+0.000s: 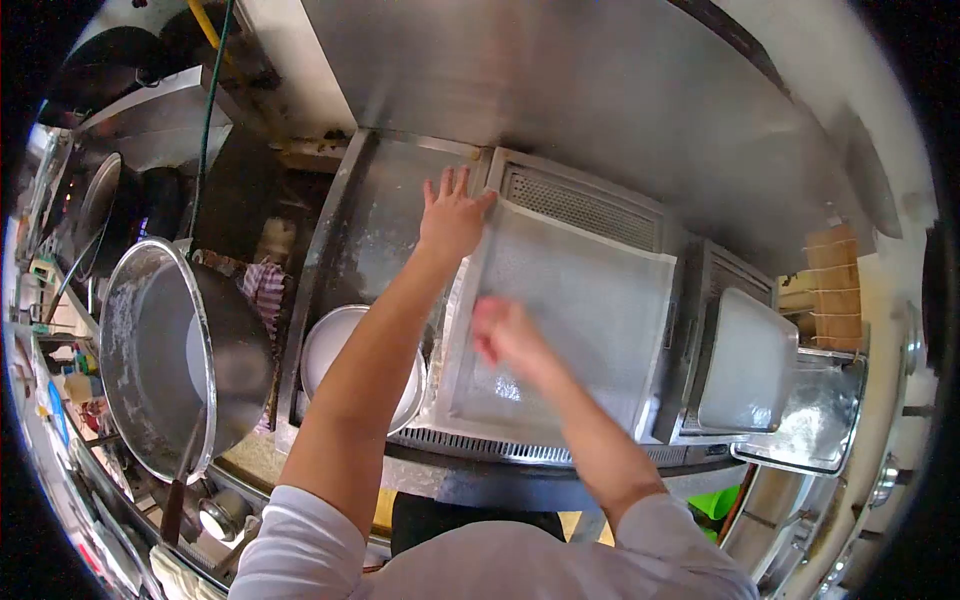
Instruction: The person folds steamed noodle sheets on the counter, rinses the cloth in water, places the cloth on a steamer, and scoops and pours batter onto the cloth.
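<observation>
A translucent whitish sheet [590, 300] lies over a metal tray or frame with a perforated vent [580, 208] behind it. Near the sheet's upper left corner is my left hand [456, 218], palm down with its fingers spread. My right hand [505, 335] hovers over or touches the left part of the sheet; its fingers look curled and are blurred by motion, and whether they hold anything is hidden. Left of the sheet, a round white bowl [335, 345] sits partly behind my left forearm.
A large metal pot [240, 350] with pale liquid stands at the left, a dark-handled tool [175, 510] at its rim. To the right are a second covered tray [745, 360] and a shiny metal tray [815, 420]. A metal wall [600, 90] rises behind.
</observation>
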